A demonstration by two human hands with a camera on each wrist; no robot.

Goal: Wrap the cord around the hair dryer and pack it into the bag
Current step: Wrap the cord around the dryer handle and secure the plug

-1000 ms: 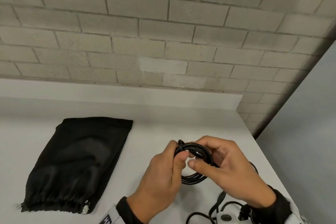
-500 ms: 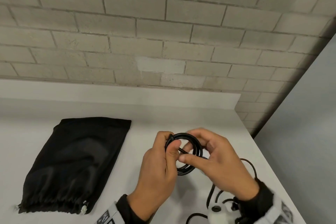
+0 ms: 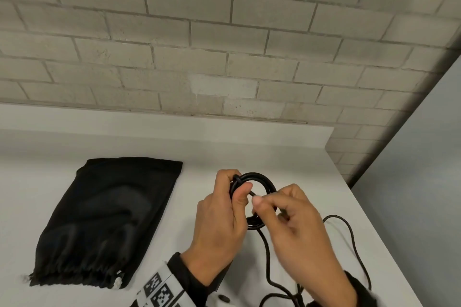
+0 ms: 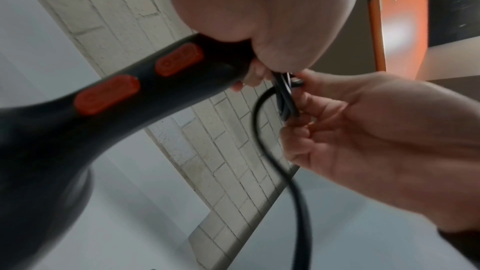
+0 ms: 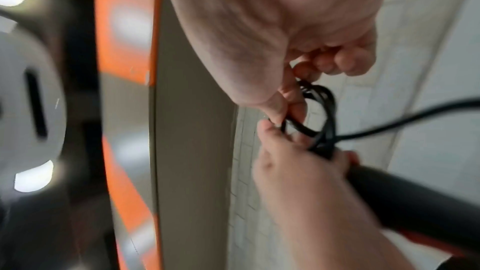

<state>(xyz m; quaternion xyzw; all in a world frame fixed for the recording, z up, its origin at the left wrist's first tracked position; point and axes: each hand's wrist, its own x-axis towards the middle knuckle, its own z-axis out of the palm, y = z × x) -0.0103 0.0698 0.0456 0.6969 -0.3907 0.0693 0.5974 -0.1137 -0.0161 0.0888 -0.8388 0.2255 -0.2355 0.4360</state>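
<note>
The black hair dryer (image 4: 109, 108) with orange buttons is held by its handle (image 5: 405, 194) in my left hand (image 3: 237, 189), above the white table. In the head view the dryer is hidden under that hand. The same hand's thumb clamps a small coil of black cord (image 3: 262, 178) at the handle's end. My right hand (image 3: 259, 200) pinches one strand of the cord (image 5: 298, 128) that crosses the coil's opening. The rest of the cord (image 3: 349, 234) trails loose down to the right. The black drawstring bag (image 3: 107, 219) lies flat to the left, apart from both hands.
The white table (image 3: 249, 152) ends at a brick wall (image 3: 224, 57) behind and at an edge close on the right. Loose cord loops (image 3: 274, 289) lie near the front edge between my sleeves. An orange and grey panel (image 5: 124, 28) shows in the wrist views.
My right hand came off the top of the coil and now pinches a strand across its opening. Both hands shifted slightly left. More loose cord shows at the right.
</note>
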